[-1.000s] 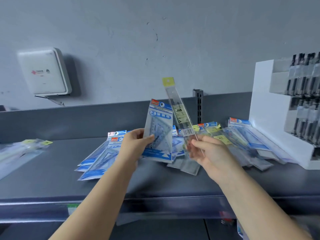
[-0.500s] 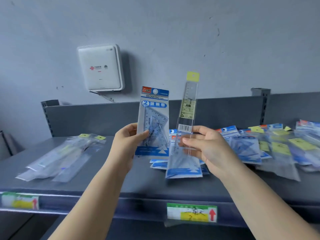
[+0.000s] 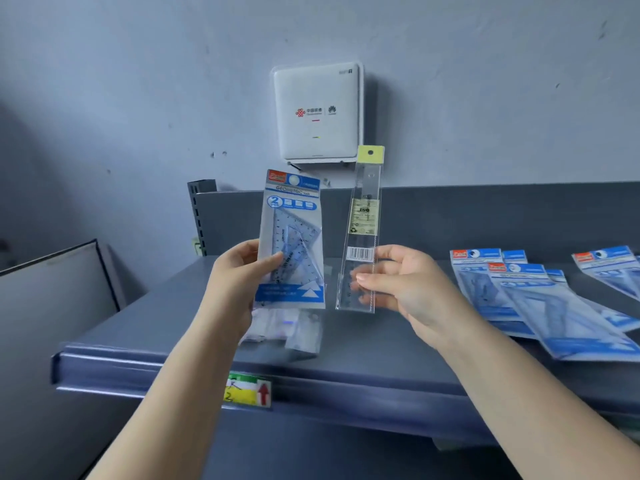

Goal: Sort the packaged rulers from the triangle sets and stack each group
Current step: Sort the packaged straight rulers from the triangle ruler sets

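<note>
A packaged ruler is pinched near its lower end by the right hand and held upright, long axis vertical, above a grey shelf. Just beside it, a triangle set is gripped upright by the left hand. A blurred clear pile is seen directly beneath the left hand, judged the nearer drop spot; blue triangle packs are spread well to the right.
</note>
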A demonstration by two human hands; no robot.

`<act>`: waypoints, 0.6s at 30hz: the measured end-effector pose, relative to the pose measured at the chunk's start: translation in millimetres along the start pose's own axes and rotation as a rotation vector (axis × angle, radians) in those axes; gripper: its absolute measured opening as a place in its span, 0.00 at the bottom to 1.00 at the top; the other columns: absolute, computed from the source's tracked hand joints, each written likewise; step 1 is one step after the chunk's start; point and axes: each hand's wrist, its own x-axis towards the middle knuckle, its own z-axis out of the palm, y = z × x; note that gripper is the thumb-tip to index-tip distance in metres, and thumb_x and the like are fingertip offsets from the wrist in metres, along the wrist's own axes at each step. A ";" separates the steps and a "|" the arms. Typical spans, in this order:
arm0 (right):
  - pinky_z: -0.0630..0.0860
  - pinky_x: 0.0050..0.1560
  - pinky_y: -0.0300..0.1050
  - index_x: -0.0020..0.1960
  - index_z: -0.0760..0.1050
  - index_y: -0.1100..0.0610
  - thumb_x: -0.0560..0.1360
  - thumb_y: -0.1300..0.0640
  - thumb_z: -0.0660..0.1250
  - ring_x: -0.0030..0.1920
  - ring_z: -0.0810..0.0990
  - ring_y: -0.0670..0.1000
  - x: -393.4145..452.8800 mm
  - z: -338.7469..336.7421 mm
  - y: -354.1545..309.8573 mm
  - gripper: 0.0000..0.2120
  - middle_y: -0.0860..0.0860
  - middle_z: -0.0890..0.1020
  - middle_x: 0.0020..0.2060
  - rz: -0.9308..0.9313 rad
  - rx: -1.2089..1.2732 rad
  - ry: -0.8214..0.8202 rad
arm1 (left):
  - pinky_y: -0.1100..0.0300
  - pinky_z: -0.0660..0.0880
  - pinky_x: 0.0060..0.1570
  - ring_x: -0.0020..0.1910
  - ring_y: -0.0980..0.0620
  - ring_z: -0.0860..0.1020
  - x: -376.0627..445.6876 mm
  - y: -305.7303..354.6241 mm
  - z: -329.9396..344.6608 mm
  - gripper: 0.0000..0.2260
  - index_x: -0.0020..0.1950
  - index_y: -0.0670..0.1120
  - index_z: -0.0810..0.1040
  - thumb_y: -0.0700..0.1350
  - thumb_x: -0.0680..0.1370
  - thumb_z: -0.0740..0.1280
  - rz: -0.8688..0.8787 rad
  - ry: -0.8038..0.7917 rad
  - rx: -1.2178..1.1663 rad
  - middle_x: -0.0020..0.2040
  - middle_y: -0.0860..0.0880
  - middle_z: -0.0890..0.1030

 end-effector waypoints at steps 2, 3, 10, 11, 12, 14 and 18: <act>0.80 0.33 0.38 0.45 0.74 0.58 0.72 0.74 0.65 0.31 0.82 0.46 6.2 14.8 3.1 0.11 0.52 0.81 0.35 -0.001 -0.004 -0.005 | 0.56 0.80 0.34 0.35 0.53 0.82 6.9 2.3 -19.5 0.05 0.46 0.48 0.79 0.37 0.75 0.68 0.009 0.027 -0.022 0.39 0.51 0.83; 0.80 0.33 0.38 0.46 0.74 0.59 0.72 0.74 0.65 0.31 0.82 0.46 9.7 22.3 4.8 0.11 0.53 0.81 0.35 0.000 -0.010 -0.007 | 0.56 0.80 0.33 0.35 0.52 0.82 9.9 3.4 -29.4 0.06 0.46 0.47 0.79 0.37 0.75 0.68 0.009 0.041 -0.039 0.40 0.50 0.83; 0.73 0.61 0.44 0.72 0.58 0.61 0.72 0.57 0.71 0.61 0.75 0.52 31.1 61.7 12.1 0.34 0.54 0.73 0.65 0.084 -0.372 -0.023 | 0.64 0.75 0.23 0.28 0.54 0.81 19.5 9.6 -63.7 0.06 0.45 0.45 0.78 0.34 0.76 0.65 -0.008 0.082 -0.164 0.34 0.50 0.82; 0.68 0.64 0.43 0.74 0.56 0.59 0.73 0.54 0.70 0.65 0.72 0.51 31.2 60.9 12.8 0.36 0.52 0.69 0.69 0.069 -0.474 -0.010 | 0.64 0.75 0.23 0.29 0.54 0.81 19.4 9.5 -60.3 0.06 0.45 0.45 0.77 0.34 0.76 0.65 -0.015 0.065 -0.163 0.36 0.48 0.82; 0.67 0.64 0.42 0.74 0.56 0.57 0.73 0.53 0.69 0.67 0.70 0.50 29.6 58.7 12.5 0.34 0.50 0.67 0.70 0.039 -0.540 0.010 | 0.63 0.76 0.24 0.30 0.53 0.81 19.0 9.0 -54.4 0.06 0.44 0.45 0.77 0.35 0.76 0.65 -0.025 0.040 -0.162 0.38 0.47 0.81; 0.68 0.62 0.42 0.72 0.60 0.55 0.75 0.53 0.66 0.64 0.72 0.48 23.1 50.4 9.0 0.29 0.48 0.70 0.68 -0.018 -0.564 0.045 | 0.60 0.78 0.26 0.32 0.52 0.82 16.8 6.6 -36.3 0.05 0.45 0.45 0.77 0.36 0.76 0.65 -0.049 -0.026 -0.158 0.41 0.46 0.81; 0.75 0.57 0.45 0.63 0.69 0.51 0.74 0.54 0.67 0.53 0.80 0.48 4.3 24.2 -2.2 0.18 0.44 0.78 0.53 -0.055 -0.472 0.094 | 0.60 0.78 0.28 0.36 0.50 0.82 4.9 0.4 17.8 0.04 0.48 0.43 0.77 0.36 0.76 0.65 -0.069 -0.174 -0.147 0.44 0.45 0.82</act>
